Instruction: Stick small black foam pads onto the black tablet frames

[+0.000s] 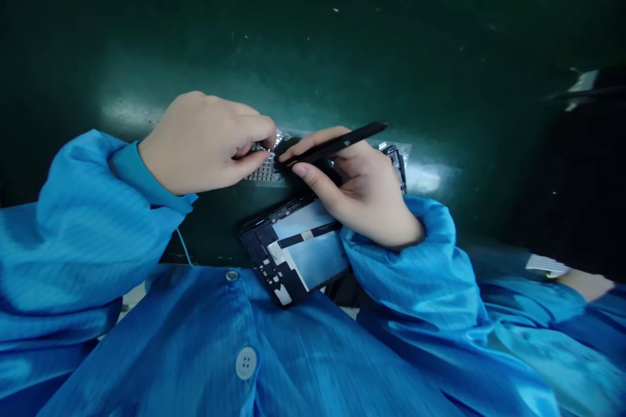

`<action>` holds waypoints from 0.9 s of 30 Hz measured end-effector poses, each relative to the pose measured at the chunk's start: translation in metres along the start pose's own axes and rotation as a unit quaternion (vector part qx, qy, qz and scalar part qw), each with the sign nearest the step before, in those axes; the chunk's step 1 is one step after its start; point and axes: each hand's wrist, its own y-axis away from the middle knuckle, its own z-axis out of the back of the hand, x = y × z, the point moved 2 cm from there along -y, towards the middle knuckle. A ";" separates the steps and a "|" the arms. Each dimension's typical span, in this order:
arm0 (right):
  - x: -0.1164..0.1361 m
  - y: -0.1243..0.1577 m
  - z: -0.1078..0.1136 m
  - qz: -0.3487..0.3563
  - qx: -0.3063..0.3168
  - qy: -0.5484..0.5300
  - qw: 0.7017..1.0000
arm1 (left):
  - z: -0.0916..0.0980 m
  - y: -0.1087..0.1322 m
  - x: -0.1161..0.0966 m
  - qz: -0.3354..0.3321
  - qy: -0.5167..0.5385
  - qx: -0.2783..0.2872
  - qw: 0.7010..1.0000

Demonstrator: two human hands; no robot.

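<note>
My left hand (210,143) is closed in a pinch, thumb and forefinger together above a clear sheet with rows of small grey squares (264,169). What sits between those fingertips is too small to make out. In my right hand (362,189) are slim black tweezers (337,145), gripped between thumb and fingers, their tip end pointing left toward my left fingertips. Below my right hand, an opened electronic device (317,257) lies tilted near the table's front edge, its silvery-blue inner panel and black frame showing. The right hand and sleeve cover part of it.
A second dark device part (398,166) and clear plastic film (420,172) show behind my right hand. The dark green table (313,65) carries small light specks. At the right are another person's blue sleeve (548,332) and a hand (587,283).
</note>
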 end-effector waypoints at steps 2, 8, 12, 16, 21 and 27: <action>-0.001 0.002 -0.001 -0.010 -0.004 -0.010 1.000 | -0.001 0.000 0.001 -0.004 0.002 -0.009 1.000; 0.001 -0.002 -0.001 0.010 0.011 0.017 1.000 | 0.000 0.000 0.002 -0.004 -0.003 -0.004 1.000; 0.000 0.004 0.002 -0.032 -0.023 -0.063 0.997 | 0.000 0.000 0.003 -0.003 0.002 -0.007 1.000; -0.004 0.041 0.005 -0.048 -0.203 -0.088 0.974 | -0.002 0.002 0.006 -0.016 0.020 -0.017 1.000; -0.018 0.077 -0.001 -0.025 -0.336 -0.049 0.940 | -0.003 0.004 0.008 -0.022 0.026 -0.026 0.999; -0.021 0.075 -0.003 -0.008 -0.317 -0.002 0.948 | 0.000 0.003 0.007 -0.017 0.022 -0.016 0.999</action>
